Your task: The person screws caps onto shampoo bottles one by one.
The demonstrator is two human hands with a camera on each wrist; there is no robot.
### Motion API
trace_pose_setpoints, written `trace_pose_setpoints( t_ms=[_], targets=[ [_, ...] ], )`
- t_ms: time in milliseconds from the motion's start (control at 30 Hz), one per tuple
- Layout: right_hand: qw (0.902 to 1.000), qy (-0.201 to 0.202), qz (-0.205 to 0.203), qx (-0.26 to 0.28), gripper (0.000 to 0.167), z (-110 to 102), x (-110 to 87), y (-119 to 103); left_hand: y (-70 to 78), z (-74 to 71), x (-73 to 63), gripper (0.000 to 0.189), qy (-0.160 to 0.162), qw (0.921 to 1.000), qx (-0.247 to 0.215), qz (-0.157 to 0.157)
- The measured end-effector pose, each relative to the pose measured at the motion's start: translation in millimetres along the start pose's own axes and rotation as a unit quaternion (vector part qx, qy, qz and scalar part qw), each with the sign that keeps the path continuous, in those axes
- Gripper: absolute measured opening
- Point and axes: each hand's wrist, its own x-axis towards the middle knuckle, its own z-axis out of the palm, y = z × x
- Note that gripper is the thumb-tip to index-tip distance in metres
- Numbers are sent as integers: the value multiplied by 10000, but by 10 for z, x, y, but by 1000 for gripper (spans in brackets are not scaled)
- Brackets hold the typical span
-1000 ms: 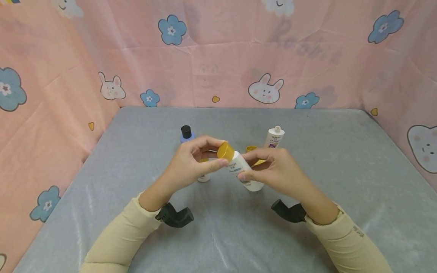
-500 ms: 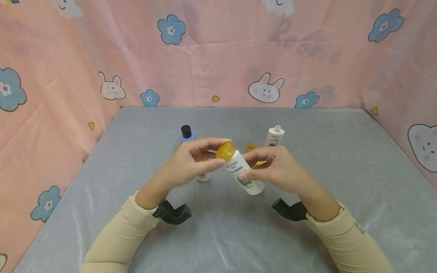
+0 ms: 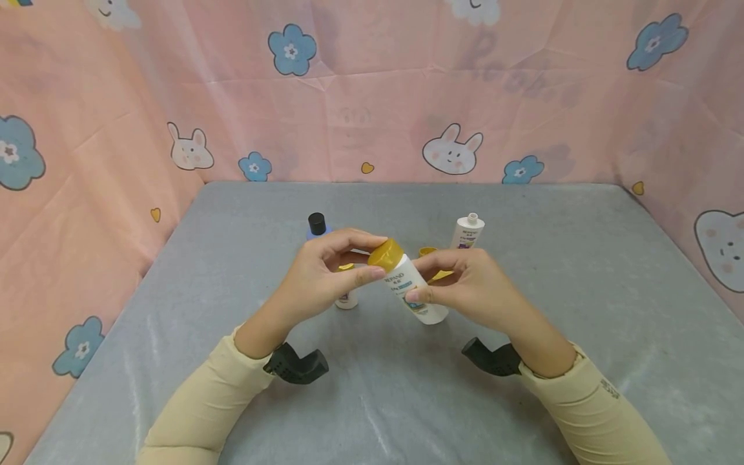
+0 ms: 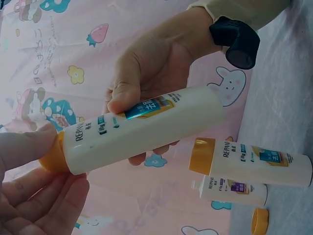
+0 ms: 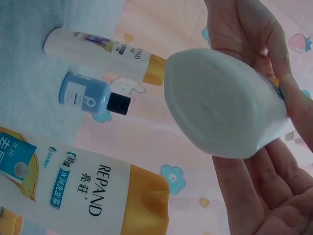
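Since the earlier frame, the base of the white bottle [image 3: 407, 279] has shifted up slightly. At left, our left hand [image 3: 325, 279] pinches its yellow cap [image 3: 385, 255]; the bottle slants above the table [image 3: 395, 400], cap leftward; at right, our right hand [image 3: 473, 282] clamps its body. We judge it light, stiffish, slick: best gripped mid-body.

Head view: fairly bright, soft, even light, source out of frame. Faint diffuse shadows on grey cloth [image 3: 372, 387] beneath left hand [image 3: 316, 278] and right hand [image 3: 479, 284]; pale sheen streaks on their near side. Blue flower [image 3: 657, 42] right of and beyond both hands looks stretched. 2 wrist views dimmer, greyer; large lettering on held bottle [image 4: 142, 132] readable, small print mushy in head view.
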Motion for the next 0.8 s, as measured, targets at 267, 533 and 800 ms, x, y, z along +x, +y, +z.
trace_pose_setpoints(
  t_ms=[267, 533, 800],
  targets=[
    [9999, -93, 14, -77, 26, -15, 10, 7, -10, -10, -8, 36, -148, 9997, -70, 203],
    [9998, -146, -25, -145, 26, -13, 21, 20, -5, -17, -7, 36, -230, 9995, -69, 183],
    [9996, -273, -84, -47, 27, -15, 29, 35, -9, -38, -9, 36, -367, 9992, -161, 88]
  ],
)
